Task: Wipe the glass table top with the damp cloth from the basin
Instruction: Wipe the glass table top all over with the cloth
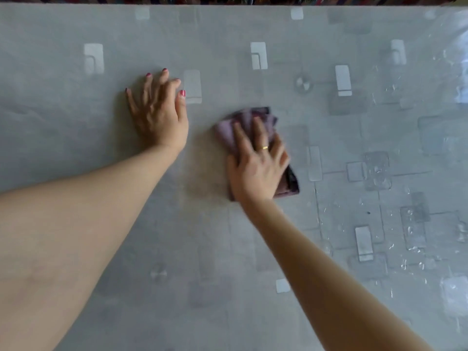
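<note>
Left hand: the left hand (158,111) is lying flat on the glass table top (76,122), fingers spread wide and straight, holding nothing (red polish on the nails, for the record).
Right hand: the right hand (257,164) is pressing down on the purple cloth (243,122), fingers splayed and fairly straight across it, palm covering its near half; a gold ring (265,147) is showing on one finger.
Cloth: it is sitting bunched near the middle of the table, well apart from the left hand, its folds poking out beyond the fingertips and a darker corner sticking out on the right beside the wrist. The hand and cloth are looking slightly blurred.
Table top: grey, patterned with pale rectangles and thin lines under the glass; the right side is glinting with streaks and droplets, the left side is looking dull and even.
Far edge: a strip of multicoloured fabric (253,0) is running along the top of the view.
Writing: no brand, label or lettering is readable anywhere here.
</note>
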